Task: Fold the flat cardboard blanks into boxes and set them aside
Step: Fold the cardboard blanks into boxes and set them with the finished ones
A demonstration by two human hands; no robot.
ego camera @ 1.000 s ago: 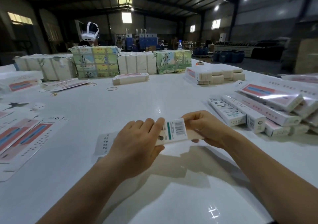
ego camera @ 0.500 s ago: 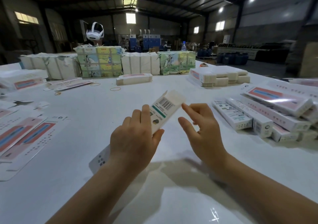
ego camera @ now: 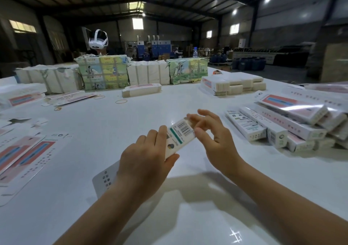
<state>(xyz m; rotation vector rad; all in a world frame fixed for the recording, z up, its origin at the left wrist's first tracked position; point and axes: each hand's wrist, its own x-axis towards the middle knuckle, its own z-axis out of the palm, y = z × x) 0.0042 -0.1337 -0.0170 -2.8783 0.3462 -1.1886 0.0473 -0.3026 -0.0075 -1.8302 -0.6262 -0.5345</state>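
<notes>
The left hand (ego camera: 145, 162) has its fingers (ego camera: 160, 137) curled round the box (ego camera: 178, 137) and holds it tilted above the white bench (ego camera: 131, 124), bar code on top. The right hand (ego camera: 216, 137) has loose, spread fingers (ego camera: 192, 120) touching the far end of the box. Finished boxes (ego camera: 267, 128) lie in a heap on the right, and flat blanks (ego camera: 22, 154) lie on the left.

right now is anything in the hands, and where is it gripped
The left hand grips a barcode-printed box around its middle. The right hand works at the far end with its fingertips; blur hides whether they pinch it.
</notes>
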